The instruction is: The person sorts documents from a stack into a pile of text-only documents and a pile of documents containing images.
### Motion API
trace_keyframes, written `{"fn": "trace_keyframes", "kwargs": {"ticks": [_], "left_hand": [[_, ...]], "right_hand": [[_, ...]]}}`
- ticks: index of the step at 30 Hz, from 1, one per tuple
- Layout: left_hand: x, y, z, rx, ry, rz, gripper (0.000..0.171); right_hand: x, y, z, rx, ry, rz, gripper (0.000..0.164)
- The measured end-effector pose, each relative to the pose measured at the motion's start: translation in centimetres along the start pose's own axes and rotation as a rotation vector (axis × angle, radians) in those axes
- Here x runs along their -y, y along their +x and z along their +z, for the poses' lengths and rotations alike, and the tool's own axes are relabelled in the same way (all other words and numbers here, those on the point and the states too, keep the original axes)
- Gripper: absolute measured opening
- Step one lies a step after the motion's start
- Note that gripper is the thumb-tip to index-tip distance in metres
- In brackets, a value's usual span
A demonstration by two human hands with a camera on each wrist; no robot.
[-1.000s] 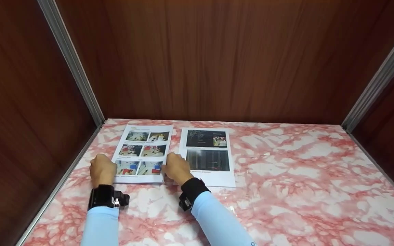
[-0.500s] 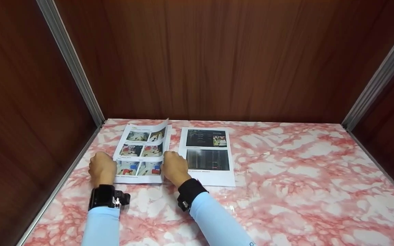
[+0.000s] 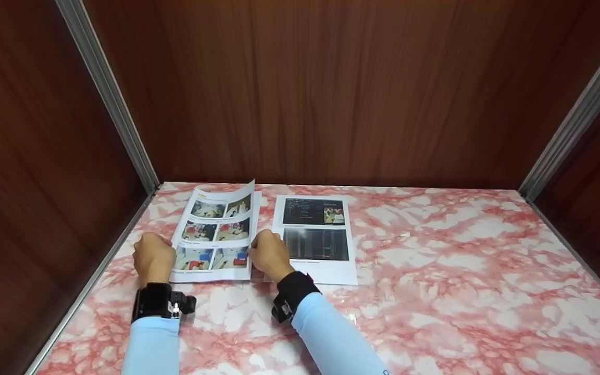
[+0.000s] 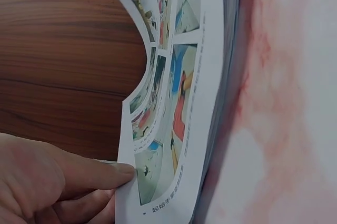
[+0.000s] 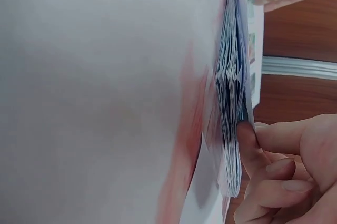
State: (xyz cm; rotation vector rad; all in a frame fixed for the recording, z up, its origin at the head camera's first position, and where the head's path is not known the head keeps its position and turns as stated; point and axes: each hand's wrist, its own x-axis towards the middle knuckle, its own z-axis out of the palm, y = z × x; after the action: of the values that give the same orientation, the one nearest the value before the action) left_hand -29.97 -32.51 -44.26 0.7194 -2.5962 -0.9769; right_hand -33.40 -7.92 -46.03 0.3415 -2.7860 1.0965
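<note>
A thick stack of paper (image 5: pixel 226 92) lies on the table's left side, its layered edges showing in the right wrist view. Its top sheet (image 3: pixel 214 242), printed with several photos, bows upward, with the far right corner raised off the stack. My left hand (image 3: pixel 152 258) pinches this sheet at its left edge, thumb on top in the left wrist view. At the right edge, my right hand (image 3: pixel 270 253) pinches the sheet between thumb and index finger, the other fingers curled below. To the right lies another printed page (image 3: pixel 321 272) with two dark pictures, partly behind my right hand.
The table (image 3: pixel 461 281) has a red and white marbled top. Brown wood-grain panels (image 3: pixel 331 94) stand at the back and both sides, with metal posts (image 3: pixel 110 94) in the corners.
The top sheet's right side has risen and curved upward off the stack, and its near edge has come free too. Both hands stay at its edges with only slight shifts.
</note>
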Motion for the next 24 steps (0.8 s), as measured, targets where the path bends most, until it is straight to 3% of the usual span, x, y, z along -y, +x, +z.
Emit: {"fn": "trace_keyframes", "kwargs": {"ticks": [7,16,24], "left_hand": [[0.3,0.0,0.2,0.07,0.022,-0.017,0.02],[-0.2,-0.1,0.0,0.068,-0.019,-0.038,0.016],[-1.4,-0.6,-0.6,0.041,-0.064,0.029,0.015]], "right_hand": [[-0.2,0.2,-0.1,0.051,0.042,0.068,0.011],[-0.8,0.2,-0.5,-0.022,0.038,0.028,0.03],[-1.2,0.5,-2.1,-0.012,0.06,0.049,0.024]]}}
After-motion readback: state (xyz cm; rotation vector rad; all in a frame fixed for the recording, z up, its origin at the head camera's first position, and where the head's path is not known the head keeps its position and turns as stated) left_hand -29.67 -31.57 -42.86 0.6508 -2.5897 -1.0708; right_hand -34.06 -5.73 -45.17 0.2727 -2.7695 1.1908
